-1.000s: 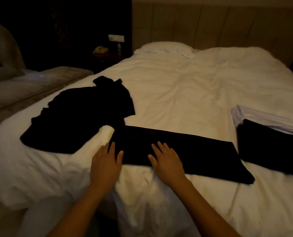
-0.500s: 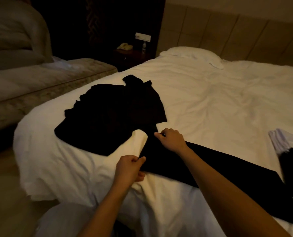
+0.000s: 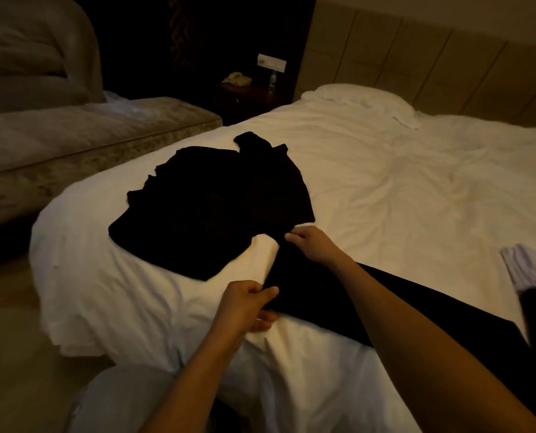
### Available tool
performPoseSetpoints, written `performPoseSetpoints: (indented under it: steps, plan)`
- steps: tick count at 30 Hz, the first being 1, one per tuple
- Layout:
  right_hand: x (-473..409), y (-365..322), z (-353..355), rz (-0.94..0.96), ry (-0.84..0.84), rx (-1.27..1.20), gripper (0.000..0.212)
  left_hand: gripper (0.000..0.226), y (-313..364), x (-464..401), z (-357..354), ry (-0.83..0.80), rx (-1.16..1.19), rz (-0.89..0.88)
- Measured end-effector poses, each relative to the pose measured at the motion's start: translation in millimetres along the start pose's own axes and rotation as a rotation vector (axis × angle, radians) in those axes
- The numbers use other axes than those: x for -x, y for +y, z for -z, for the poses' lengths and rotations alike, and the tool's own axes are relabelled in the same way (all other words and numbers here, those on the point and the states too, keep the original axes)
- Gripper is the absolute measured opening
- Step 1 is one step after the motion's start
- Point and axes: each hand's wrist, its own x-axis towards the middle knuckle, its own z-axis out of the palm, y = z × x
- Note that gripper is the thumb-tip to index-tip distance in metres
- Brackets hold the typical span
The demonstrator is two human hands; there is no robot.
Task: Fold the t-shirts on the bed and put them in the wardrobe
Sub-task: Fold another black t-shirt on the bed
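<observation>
A dim hotel bedroom. A wide bed (image 3: 385,189) with a white duvet and a pillow (image 3: 354,95) stands against a padded panel headboard (image 3: 416,57). Left of the bed, a dark nightstand (image 3: 248,95) carries a telephone (image 3: 237,79), a small bottle (image 3: 272,79) and a card sign (image 3: 271,62); a second bed (image 3: 88,132) lies beyond.

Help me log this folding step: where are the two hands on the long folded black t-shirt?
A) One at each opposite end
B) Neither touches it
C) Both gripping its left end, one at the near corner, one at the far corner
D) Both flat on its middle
C: the left hand pinches the near corner and the right hand the far corner of the long folded black t-shirt at its left end.
</observation>
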Motion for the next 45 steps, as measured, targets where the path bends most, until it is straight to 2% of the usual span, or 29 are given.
performPoseSetpoints:
  steps: [2,5,8,13,15,18,22,24,26,28,30,33,39,45]
  plan:
    - [-2,8,-13,-0.014,0.042,0.097,0.028,0.02,-1,1,0,0.013,-0.025,-0.011]
    - [-6,8,-13,0.009,0.061,-0.012,0.018,0.024,-3,2,2,0.039,-0.038,-0.012]
    - [-10,3,-4,0.032,-0.004,-0.144,0.013,0.031,-4,3,3,0.058,-0.012,0.003]
    - [-19,-5,8,0.065,-0.103,-0.146,0.02,0.018,-2,2,4,0.05,0.015,0.039]
    - [-21,-5,7,0.087,-0.117,-0.076,0.019,0.018,-2,1,5,0.055,-0.003,0.043]
    - [-19,0,-7,0.098,-0.091,0.176,0.013,0.019,-1,2,6,0.073,-0.043,0.043]
    - [-5,3,-15,0.082,0.159,0.361,0.03,0.022,-1,5,7,0.103,-0.1,0.008]
    - [5,4,-12,0.042,0.292,0.311,0.031,0.022,-3,2,6,0.193,-0.198,-0.081]
    - [22,9,-7,-0.022,0.375,0.258,0.031,0.023,-6,-2,5,0.348,-0.475,-0.284]
    - [49,20,-1,-0.068,0.4,0.273,0.035,0.029,-5,0,-6,0.425,-0.734,-0.503]
    - [81,35,5,-0.115,0.407,0.296,0.039,0.042,-1,3,-25,0.369,-0.806,-0.664]
    - [134,67,14,-0.223,0.424,0.346,0.044,0.055,-1,5,-60,0.19,-0.901,-0.767]
    - [225,144,40,-0.476,0.414,0.453,0.056,0.051,-9,13,-130,-0.15,-1.131,-0.76]
    - [276,183,62,-0.564,0.466,0.424,0.058,0.059,-15,21,-193,-0.263,-1.329,-0.749]
